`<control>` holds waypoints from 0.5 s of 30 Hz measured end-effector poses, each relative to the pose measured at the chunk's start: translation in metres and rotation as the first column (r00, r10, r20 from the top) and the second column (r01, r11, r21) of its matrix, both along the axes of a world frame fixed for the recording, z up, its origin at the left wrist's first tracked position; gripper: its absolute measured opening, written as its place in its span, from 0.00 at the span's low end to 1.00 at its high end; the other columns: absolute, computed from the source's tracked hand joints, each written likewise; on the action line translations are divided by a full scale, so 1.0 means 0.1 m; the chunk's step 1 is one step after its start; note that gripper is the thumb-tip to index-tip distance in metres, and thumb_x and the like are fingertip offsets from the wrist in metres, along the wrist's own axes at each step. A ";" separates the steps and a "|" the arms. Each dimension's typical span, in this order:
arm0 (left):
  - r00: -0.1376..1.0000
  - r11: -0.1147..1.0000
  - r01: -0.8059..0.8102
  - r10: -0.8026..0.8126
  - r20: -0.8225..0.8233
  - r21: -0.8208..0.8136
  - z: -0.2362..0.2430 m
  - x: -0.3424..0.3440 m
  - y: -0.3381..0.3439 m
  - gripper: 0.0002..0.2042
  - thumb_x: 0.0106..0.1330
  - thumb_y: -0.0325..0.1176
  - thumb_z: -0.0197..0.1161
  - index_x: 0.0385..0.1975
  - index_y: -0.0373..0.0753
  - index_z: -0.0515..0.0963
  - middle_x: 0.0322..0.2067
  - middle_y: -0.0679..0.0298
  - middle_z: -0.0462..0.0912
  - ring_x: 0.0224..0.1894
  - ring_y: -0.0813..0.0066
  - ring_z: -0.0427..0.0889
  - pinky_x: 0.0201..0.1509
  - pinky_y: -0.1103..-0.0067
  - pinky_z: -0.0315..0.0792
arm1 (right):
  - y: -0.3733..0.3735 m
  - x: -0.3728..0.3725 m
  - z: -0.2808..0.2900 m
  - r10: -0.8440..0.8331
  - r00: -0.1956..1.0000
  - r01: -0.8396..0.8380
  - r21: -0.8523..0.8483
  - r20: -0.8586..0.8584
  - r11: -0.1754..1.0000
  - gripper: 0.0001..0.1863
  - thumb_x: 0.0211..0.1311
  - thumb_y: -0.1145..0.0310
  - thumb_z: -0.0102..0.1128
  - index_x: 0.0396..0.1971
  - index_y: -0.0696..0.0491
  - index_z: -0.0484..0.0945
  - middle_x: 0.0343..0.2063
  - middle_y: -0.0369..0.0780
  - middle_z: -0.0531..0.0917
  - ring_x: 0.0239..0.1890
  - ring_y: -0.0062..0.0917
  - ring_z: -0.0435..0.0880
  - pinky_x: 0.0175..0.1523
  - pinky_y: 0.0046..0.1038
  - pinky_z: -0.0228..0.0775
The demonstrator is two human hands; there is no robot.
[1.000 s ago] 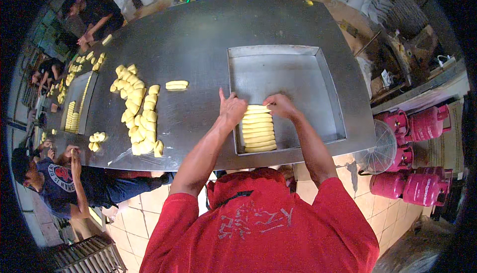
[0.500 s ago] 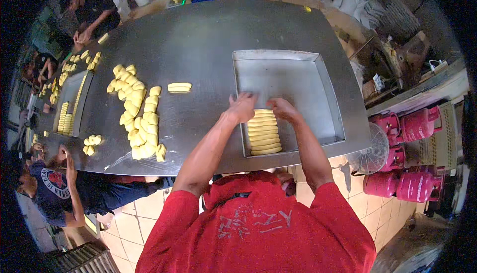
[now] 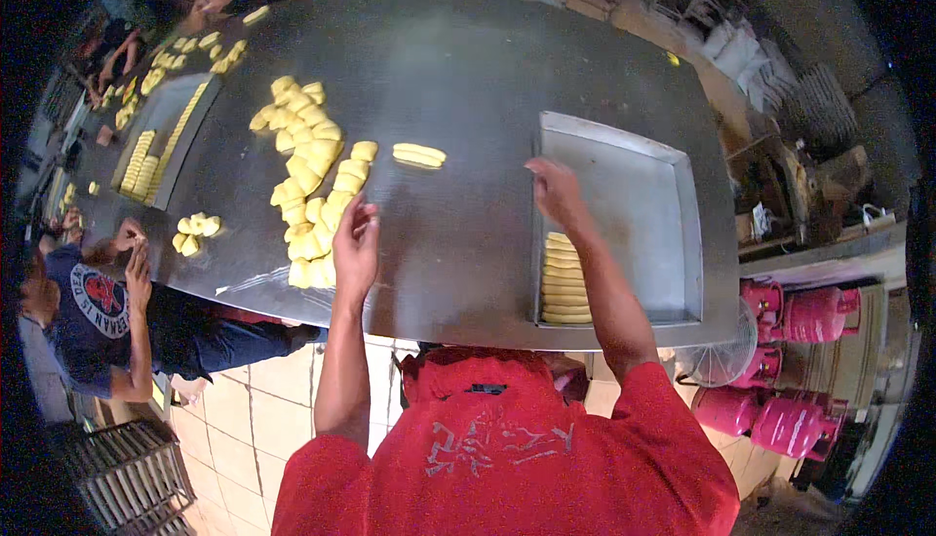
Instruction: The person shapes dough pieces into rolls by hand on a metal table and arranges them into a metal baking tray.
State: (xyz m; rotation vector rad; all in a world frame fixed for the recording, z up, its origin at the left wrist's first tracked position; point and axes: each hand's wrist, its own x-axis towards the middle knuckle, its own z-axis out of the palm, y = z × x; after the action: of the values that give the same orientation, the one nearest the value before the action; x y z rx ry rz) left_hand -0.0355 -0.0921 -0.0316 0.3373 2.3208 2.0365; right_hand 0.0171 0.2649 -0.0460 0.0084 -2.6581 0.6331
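Observation:
My left hand (image 3: 358, 243) is over the table beside the right edge of a pile of yellow dough pieces (image 3: 317, 160). Its fingers are apart and slightly curled, with nothing seen in them. Above the left rim of a shallow metal tray (image 3: 634, 136) is my right hand (image 3: 558, 193), fingers pointing left, loosely open and holding nothing visible. A row of yellow dough sticks (image 3: 565, 287) lies side by side in the tray's near left corner, partly covered by my right forearm. Between the pile and the tray, two dough sticks (image 3: 419, 156) rest together on the table.
A co-worker in a dark shirt (image 3: 88, 292) handles something small at the left edge. Beyond are another tray (image 3: 185, 146) with dough rows and several small dough pieces (image 3: 197, 226). Pink gas cylinders (image 3: 814, 317) and a fan (image 3: 721, 341) stand to the right, off the table (image 3: 468, 68).
My left hand has left the tray and swung left to the dough pile. My right hand has lifted off the dough row toward the tray's left rim. The view has shifted left.

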 end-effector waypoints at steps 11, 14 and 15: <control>0.988 0.990 -0.135 0.132 0.074 0.035 -0.20 -0.06 -0.33 0.24 0.67 0.29 0.59 0.62 0.35 0.64 0.44 0.59 0.79 0.46 0.74 0.77 0.51 0.78 0.70 | -1.29 -1.57 -0.40 -0.194 0.947 0.198 0.012 0.257 0.980 0.14 0.48 0.72 0.61 0.37 0.61 0.81 0.38 0.54 0.82 0.45 0.46 0.81 0.51 0.39 0.74; 0.961 0.985 -0.163 0.144 0.238 0.060 -0.16 -0.06 -0.34 0.26 0.67 0.31 0.58 0.64 0.35 0.61 0.50 0.57 0.75 0.50 0.72 0.74 0.54 0.77 0.69 | -1.19 -1.62 0.18 0.100 0.839 -0.081 -0.060 0.535 0.995 0.16 0.47 0.63 0.66 0.35 0.57 0.84 0.34 0.50 0.85 0.36 0.41 0.84 0.43 0.35 0.77; 0.960 0.984 -0.165 0.145 0.238 0.063 -0.11 -0.09 -0.26 0.26 0.67 0.31 0.58 0.64 0.35 0.61 0.50 0.57 0.75 0.50 0.72 0.74 0.54 0.77 0.69 | -1.17 -1.55 0.41 0.101 0.839 -0.083 -0.057 0.535 0.995 0.16 0.47 0.63 0.66 0.35 0.57 0.84 0.34 0.50 0.85 0.36 0.41 0.84 0.43 0.35 0.77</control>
State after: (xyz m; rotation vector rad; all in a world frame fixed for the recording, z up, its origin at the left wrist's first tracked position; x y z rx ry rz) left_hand -0.0442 -0.1177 -0.0423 -0.0823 2.1894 2.1122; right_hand -0.1375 0.1480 -0.0052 -0.0603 -3.2071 0.8062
